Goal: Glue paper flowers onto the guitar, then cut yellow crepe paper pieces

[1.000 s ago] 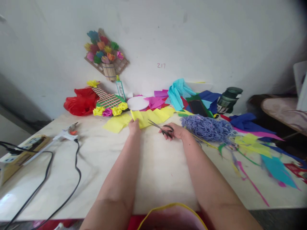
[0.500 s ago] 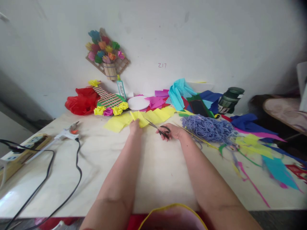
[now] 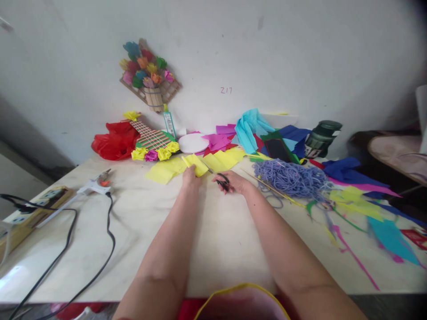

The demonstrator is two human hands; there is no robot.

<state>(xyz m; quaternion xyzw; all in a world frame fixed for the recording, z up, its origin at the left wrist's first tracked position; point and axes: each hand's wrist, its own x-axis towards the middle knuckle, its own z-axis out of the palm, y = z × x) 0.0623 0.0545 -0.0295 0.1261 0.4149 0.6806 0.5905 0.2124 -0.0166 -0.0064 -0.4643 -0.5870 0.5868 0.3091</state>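
Yellow crepe paper (image 3: 200,165), thin and crinkled, is spread at the far middle of the table (image 3: 220,240), its folded edge pinched by the left hand (image 3: 191,177). Black scissors (image 3: 218,178) are gripped in the right hand (image 3: 233,181), blades at the paper. A tangled purple yarn heap (image 3: 292,178) lies to the right. Behind it a dark green jar (image 3: 322,138) is stood, its contents hidden. Since a second ago the scissors have been brought leftward to the fold.

A pale cream desk (image 3: 216,240) carries craft clutter. Along its far edge lie a crumpled red plastic bag (image 3: 115,141), a white round disc (image 3: 192,143), a sheet of yellow crepe paper (image 3: 167,170) and, towards the far right corner, a dark green lidded jar (image 3: 322,138). By the left edge sit a beige power strip (image 3: 30,212), a white glue gun (image 3: 90,187) and a black cable (image 3: 108,240). Right of the middle rests a lilac yarn bundle (image 3: 292,175), with yellow paper scraps (image 3: 353,195) and cyan paper strips (image 3: 393,238) near the right edge.
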